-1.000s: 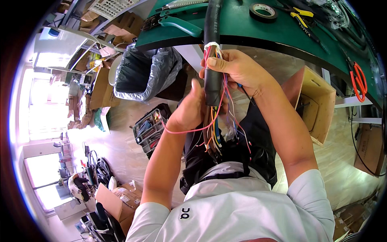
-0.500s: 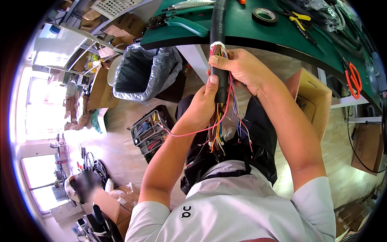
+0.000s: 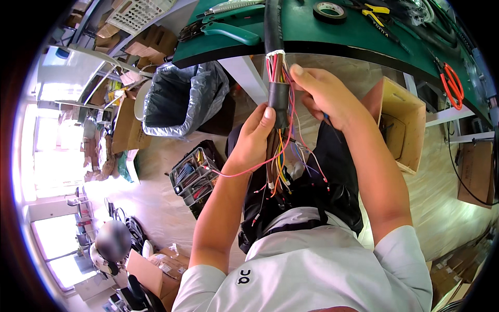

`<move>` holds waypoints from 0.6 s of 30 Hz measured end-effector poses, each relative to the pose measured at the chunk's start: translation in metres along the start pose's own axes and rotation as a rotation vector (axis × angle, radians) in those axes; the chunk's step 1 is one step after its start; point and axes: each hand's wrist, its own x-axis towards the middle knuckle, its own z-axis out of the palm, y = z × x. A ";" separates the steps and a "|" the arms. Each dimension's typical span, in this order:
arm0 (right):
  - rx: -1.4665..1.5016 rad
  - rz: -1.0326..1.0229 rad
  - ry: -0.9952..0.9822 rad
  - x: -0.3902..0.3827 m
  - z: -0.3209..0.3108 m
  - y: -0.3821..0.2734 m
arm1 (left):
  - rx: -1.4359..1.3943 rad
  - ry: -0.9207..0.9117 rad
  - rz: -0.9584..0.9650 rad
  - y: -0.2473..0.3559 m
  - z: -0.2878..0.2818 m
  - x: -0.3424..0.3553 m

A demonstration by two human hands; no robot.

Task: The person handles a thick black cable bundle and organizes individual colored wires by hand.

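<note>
A thick black cable [image 3: 273, 26] comes off the bench edge toward me, its jacket cut back to bare several coloured wires [image 3: 276, 67]. Farther down, a short black sleeve [image 3: 279, 99] surrounds the wire bundle. My left hand [image 3: 255, 136] grips that sleeve from the left, thumb along its side. Below it the loose wire ends [image 3: 278, 166] fan out over my lap, and one pink wire loops left across my forearm. My right hand [image 3: 322, 93] is just right of the wires, thumb raised, fingers curled. A small dark-blue thing shows under its palm, too hidden to name.
On the green bench [image 3: 306, 41] lie black tape [image 3: 330, 11], yellow-handled pliers [image 3: 377, 15], red-handled scissors [image 3: 451, 86] and a green-handled tool [image 3: 231, 32]. A lined bin [image 3: 182, 99], a tool box [image 3: 193, 174] and a wooden box [image 3: 405, 122] stand below. Another person [image 3: 112, 244] is at lower left.
My right hand has moved off the sleeve and wires to the right, its thumb lifted. More bare wire shows above the sleeve. My left hand keeps its hold, slightly lower.
</note>
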 end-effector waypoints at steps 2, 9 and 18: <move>-0.155 -0.171 0.238 -0.015 0.000 0.017 | 0.006 -0.003 0.010 0.001 0.001 -0.002; 0.103 -0.094 0.124 -0.094 0.045 0.067 | -0.085 -0.101 -0.026 0.000 -0.006 -0.009; 0.645 -0.028 -0.045 -0.092 0.085 0.077 | -0.187 -0.186 -0.072 -0.005 -0.019 -0.012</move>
